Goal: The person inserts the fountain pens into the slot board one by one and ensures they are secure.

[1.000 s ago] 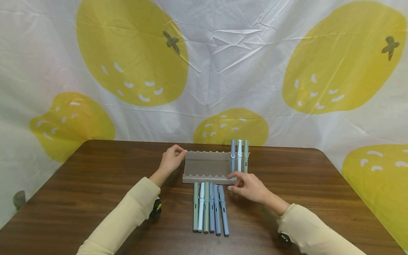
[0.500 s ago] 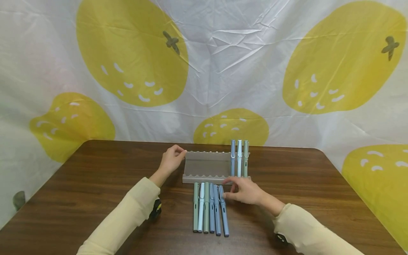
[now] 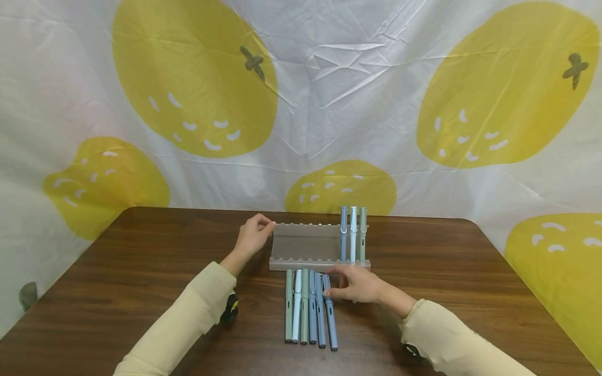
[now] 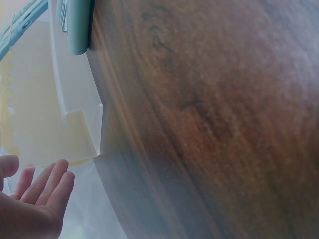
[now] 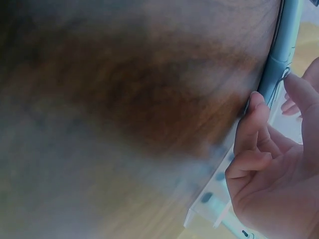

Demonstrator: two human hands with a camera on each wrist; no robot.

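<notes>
Head camera: both arms stretch forward over the brown table point(image 3: 418, 243), left one reaching farther. The left hand point(image 3: 254, 237) is up at the rear left corner of the translucent stand point(image 3: 305, 245), thumb and finger pinching the edge. The right hand point(image 3: 357, 283) is low in front of the stand, palm turned inward, thumb and index at the cap of the rightmost blue pen point(image 3: 332, 324). That pen lies on the table at a slight slant, beside five other pens point(image 3: 304, 308) in a row; three upright pens point(image 3: 353, 235) lean in the stand's right end.

Over to the left wrist: here's what the head view hides, the remaining fingers point(image 4: 52, 186) extended loosely beside the stand's end, and that end's folded profile.

And the right wrist: the grip shows up close! Thumb against the metal clip point(image 5: 282, 82), index tip on the opposite side, pen held between them, the other fingers curled toward the palm.
</notes>
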